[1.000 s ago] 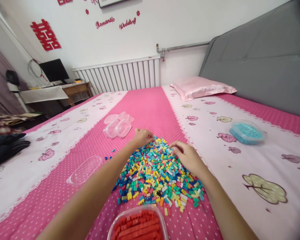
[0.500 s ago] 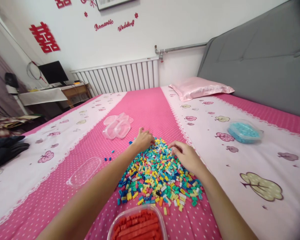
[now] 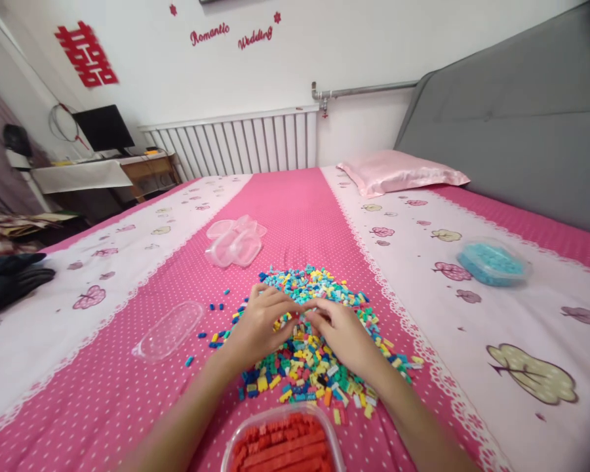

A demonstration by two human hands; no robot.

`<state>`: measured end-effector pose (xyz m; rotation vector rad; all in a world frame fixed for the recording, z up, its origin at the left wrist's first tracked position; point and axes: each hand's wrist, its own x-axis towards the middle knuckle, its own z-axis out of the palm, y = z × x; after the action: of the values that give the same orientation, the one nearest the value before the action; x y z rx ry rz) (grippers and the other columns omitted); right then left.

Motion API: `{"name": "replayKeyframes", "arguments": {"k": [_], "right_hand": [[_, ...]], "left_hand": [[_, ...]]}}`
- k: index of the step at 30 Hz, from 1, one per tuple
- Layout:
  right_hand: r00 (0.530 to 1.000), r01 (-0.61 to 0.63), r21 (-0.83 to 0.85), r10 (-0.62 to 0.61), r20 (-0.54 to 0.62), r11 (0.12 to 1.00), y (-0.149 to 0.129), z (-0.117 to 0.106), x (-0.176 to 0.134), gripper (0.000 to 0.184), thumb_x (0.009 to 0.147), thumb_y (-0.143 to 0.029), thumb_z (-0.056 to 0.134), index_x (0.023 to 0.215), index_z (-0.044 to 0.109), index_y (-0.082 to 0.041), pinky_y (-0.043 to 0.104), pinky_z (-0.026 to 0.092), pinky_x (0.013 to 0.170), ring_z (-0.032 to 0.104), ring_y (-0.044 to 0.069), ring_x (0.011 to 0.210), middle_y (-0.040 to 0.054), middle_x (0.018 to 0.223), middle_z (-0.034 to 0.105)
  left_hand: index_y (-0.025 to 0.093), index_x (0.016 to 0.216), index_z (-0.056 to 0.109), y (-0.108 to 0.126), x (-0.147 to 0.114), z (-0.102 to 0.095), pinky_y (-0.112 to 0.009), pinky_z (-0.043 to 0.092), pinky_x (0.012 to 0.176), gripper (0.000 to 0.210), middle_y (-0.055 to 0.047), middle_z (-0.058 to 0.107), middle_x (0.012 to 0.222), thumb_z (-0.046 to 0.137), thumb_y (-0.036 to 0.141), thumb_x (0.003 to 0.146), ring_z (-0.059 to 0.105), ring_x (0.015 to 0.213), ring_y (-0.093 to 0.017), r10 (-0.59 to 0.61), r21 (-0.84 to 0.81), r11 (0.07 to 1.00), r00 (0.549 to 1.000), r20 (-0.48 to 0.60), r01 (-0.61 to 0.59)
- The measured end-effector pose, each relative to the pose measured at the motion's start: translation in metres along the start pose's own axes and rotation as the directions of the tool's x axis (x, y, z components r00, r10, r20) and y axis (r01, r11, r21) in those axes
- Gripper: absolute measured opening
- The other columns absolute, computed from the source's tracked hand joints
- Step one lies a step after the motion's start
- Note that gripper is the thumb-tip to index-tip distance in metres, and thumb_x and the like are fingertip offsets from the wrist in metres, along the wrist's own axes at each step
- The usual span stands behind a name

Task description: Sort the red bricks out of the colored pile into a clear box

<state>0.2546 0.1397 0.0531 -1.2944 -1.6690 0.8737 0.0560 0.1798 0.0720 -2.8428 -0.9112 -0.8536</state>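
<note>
A wide heap of small toy building bricks [image 3: 319, 360] in blue, green, yellow, red and white lies on the pink dotted bedspread. Over its middle is my left hand [image 3: 265, 321], fingers stretched to the right and thumb apart. My right hand [image 3: 341, 334] reaches in from the other side, its index finger and thumb slightly apart. The fingertips of both hands come together above the bricks; no held brick can be made out. Nearest me stands a clear plastic tub [image 3: 233, 438] filled with red bricks [image 3: 285, 446].
Nested clear containers [image 3: 236, 242] lie beyond the heap. A transparent lid [image 3: 170, 333] is at left, near a few stray blue bricks [image 3: 216, 306]. At right sits a tub of light-blue bricks [image 3: 491, 261]. A pink pillow [image 3: 400, 172] rests by the grey headboard [image 3: 511, 124].
My left hand has drawn back toward me from the heap's far side. My right hand has shifted nearer to it. The heap has spread wider, with more stray bricks at the left.
</note>
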Motion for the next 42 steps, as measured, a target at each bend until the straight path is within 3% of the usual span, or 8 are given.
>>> {"name": "replayKeyframes", "arguments": {"k": [5,10,16,23,27,32,37,42], "right_hand": [[0.997,-0.068,0.107,0.065,0.038,0.992,-0.002,0.018,-0.009,0.015,0.091,-0.032,0.053,0.084,0.062,-0.023,0.029,0.044,0.062,0.064,0.019,0.063,-0.0011,0.066,0.066],[0.989,-0.137,0.187,0.124,0.081,0.973,0.007,0.021,-0.01,0.014,0.087,-0.035,0.056,0.084,0.061,-0.022,0.031,0.046,0.066,0.066,0.02,0.068,0.001,0.07,0.069],[0.968,-0.241,0.304,0.207,0.141,0.922,0.009,0.022,-0.011,0.018,0.082,-0.039,0.06,0.08,0.062,-0.021,0.028,0.044,0.057,0.06,0.016,0.059,-0.0001,0.066,0.065],[0.976,-0.21,0.176,0.195,0.101,0.962,0.003,0.013,-0.014,0.019,0.084,-0.037,0.057,0.082,0.066,-0.02,0.028,0.044,0.055,0.062,0.018,0.058,0.0011,0.064,0.066],[0.988,-0.133,-0.008,0.134,0.079,0.991,-0.003,0.005,-0.013,0.026,0.088,-0.036,0.056,0.097,0.073,-0.019,0.03,0.047,0.061,0.065,0.019,0.064,0.0035,0.071,0.072],[0.974,-0.183,0.09,0.168,0.153,0.979,-0.005,0.004,-0.014,0.031,0.09,-0.039,0.056,0.105,0.073,-0.018,0.029,0.048,0.06,0.063,0.018,0.062,0.0029,0.071,0.07],[0.971,-0.218,0.205,0.189,0.149,0.954,-0.003,0.011,-0.017,0.026,0.087,-0.042,0.062,0.096,0.069,-0.019,0.027,0.046,0.058,0.063,0.016,0.062,0.0018,0.071,0.069],[0.977,-0.19,0.128,0.174,0.126,0.973,-0.004,0.012,-0.02,0.024,0.087,-0.044,0.063,0.091,0.064,-0.02,0.027,0.045,0.057,0.064,0.017,0.061,0.0021,0.07,0.07]], "left_hand": [[0.022,0.103,0.069,0.009,-0.008,0.006,-0.038,0.039,0.086,0.016,0.0,0.074,0.087,0.058,0.014,0.094,0.062,0.082,-0.016,0.084,-0.054,0.995,0.996,-0.032,-0.085],[0.019,0.1,0.068,0.013,-0.013,0.008,-0.037,0.039,0.082,0.01,-0.001,0.075,0.086,0.058,0.018,0.097,0.061,0.079,-0.017,0.078,-0.01,0.997,0.997,-0.029,-0.079],[0.017,0.095,0.068,0.011,-0.016,0.012,-0.034,0.045,0.079,0.01,-0.003,0.073,0.082,0.059,0.02,0.096,0.06,0.08,-0.018,0.078,-0.044,0.996,0.997,-0.013,-0.079],[0.018,0.095,0.071,-0.001,-0.018,0.01,-0.029,0.05,0.08,0.011,-0.003,0.076,0.088,0.061,0.018,0.092,0.066,0.084,-0.017,-0.013,-0.33,0.944,0.999,0.042,0.026],[0.02,0.095,0.074,-0.003,-0.017,0.004,-0.027,0.049,0.078,0.009,-0.002,0.078,0.089,0.068,0.02,0.088,0.068,0.082,-0.016,-0.081,-0.445,0.891,0.996,0.046,0.093],[0.02,0.094,0.075,0.001,-0.014,-0.001,-0.025,0.048,0.075,0.009,-0.001,0.077,0.086,0.07,0.019,0.087,0.067,0.079,-0.014,-0.119,-0.508,0.85,0.99,0.076,0.141],[0.021,0.094,0.074,0.004,-0.014,0.001,-0.032,0.04,0.09,0.006,0.0,0.078,0.09,0.07,0.023,0.09,0.065,0.086,-0.016,-0.067,-0.375,0.924,0.997,0.04,0.077],[0.022,0.099,0.075,0.006,-0.014,-0.006,-0.037,0.038,0.095,0.01,-0.001,0.078,0.089,0.071,0.026,0.091,0.067,0.085,-0.017,-0.056,-0.255,0.965,0.997,0.046,0.066]]}}
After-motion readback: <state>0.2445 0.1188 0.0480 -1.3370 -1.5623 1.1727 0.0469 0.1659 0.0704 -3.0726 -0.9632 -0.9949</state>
